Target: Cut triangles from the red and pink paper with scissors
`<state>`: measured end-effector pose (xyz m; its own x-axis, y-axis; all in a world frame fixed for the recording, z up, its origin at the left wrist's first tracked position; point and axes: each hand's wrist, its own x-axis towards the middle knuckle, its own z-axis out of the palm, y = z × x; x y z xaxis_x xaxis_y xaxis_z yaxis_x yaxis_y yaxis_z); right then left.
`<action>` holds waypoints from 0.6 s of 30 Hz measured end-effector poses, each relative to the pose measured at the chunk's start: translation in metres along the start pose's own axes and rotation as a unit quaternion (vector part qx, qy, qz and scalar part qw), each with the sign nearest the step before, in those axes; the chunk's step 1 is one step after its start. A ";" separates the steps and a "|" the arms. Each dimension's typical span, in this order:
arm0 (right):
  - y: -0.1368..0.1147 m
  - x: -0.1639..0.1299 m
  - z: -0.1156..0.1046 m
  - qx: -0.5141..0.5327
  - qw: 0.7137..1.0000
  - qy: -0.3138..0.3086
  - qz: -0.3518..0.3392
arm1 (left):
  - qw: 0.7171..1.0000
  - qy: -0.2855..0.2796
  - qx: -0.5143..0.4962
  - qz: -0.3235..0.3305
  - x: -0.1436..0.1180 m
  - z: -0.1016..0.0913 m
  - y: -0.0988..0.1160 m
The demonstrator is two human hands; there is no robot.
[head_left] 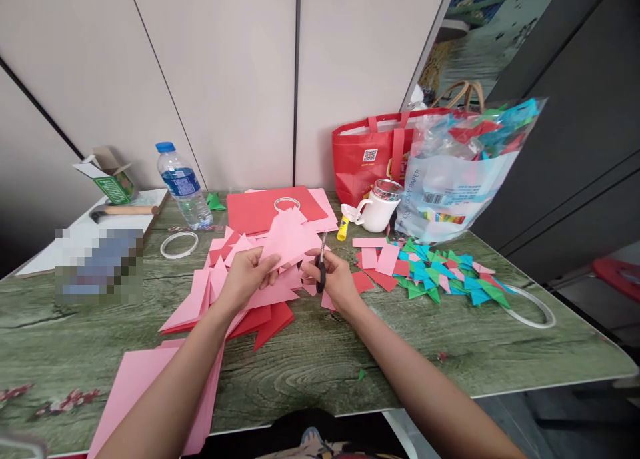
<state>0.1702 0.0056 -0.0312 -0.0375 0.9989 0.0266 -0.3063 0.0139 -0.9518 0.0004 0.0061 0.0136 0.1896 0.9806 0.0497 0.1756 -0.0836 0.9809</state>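
Note:
My left hand (pixel 249 272) grips a pink sheet of paper (pixel 287 240) and holds it up over the table. My right hand (pixel 336 279) is closed on a pair of black-handled scissors (pixel 321 267), whose blades point up at the sheet's right edge. Under both hands lies a heap of cut pink and red paper pieces (pixel 235 292). Larger pink sheets (pixel 145 379) lie at the near left edge.
A green wood-grain table (pixel 350 352) carries a water bottle (pixel 184 187), red sheets (pixel 260 209), a white mug (pixel 379 209), a yellow glue stick (pixel 343 229), folded green, blue and pink pieces (pixel 445 275), white rings, a plastic bag (pixel 463 172), a red tote (pixel 373 155) and a hammer (pixel 123 211).

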 end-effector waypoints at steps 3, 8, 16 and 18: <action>-0.001 -0.003 0.000 -0.020 0.994 -0.097 0.036 | 0.998 0.043 -0.037 0.022 0.002 -0.009 0.000; -0.004 -0.009 0.002 -0.070 0.979 -0.188 0.037 | 0.995 0.052 -0.060 0.056 0.003 -0.015 0.001; -0.004 -0.009 -0.002 -0.061 0.972 -0.223 0.046 | 0.999 -0.017 0.029 0.024 -0.003 -0.007 0.009; -0.004 -0.010 -0.002 -0.061 0.971 -0.226 0.056 | 0.999 -0.018 0.033 0.022 -0.003 -0.007 0.008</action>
<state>0.1734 -0.0040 -0.0279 -0.4852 0.8740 0.0255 -0.1616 -0.0609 -0.9850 -0.0051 0.0040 0.0231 0.2339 0.9686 0.0846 0.2290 -0.1394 0.9634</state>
